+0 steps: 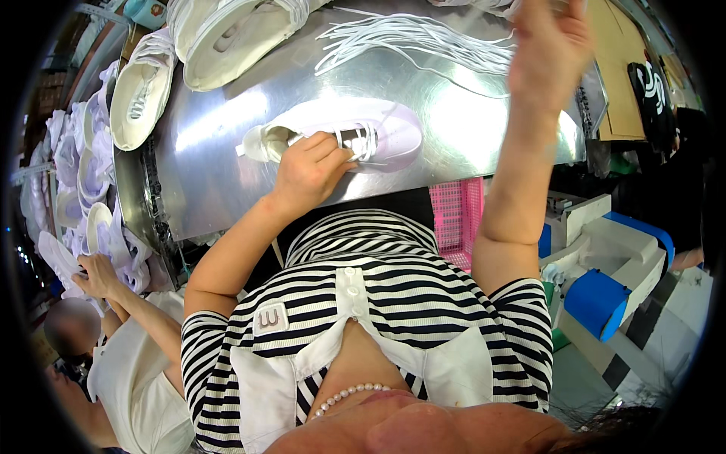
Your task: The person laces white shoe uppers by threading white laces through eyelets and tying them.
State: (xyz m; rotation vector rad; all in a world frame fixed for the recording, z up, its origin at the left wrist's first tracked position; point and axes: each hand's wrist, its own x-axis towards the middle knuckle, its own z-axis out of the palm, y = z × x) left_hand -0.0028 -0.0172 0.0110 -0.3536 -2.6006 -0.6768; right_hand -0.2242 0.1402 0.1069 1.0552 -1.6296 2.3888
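Observation:
A white sneaker [389, 136] lies on the metal tabletop in front of me, its toe toward the right. White lace runs through the eyelets near the toe. My left hand [310, 170] is closed on the sneaker at its lacing, fingers bent over the opening; the exact spot they pinch is hidden. Raised at the far right, my right hand [556, 45] is smeared by motion, and what it holds, if anything, cannot be made out. Just left of that hand, a bundle of loose white shoelaces [416, 41] is spread on the table.
Several white shoes [242, 41] stand at the table's far left, one [142, 91] at its edge. More shoes hang on a rack [83, 166] at left, where another person's hand [98, 274] reaches. A pink basket [457, 219] sits below the table's near edge; a machine with blue parts [597, 303] stands at right.

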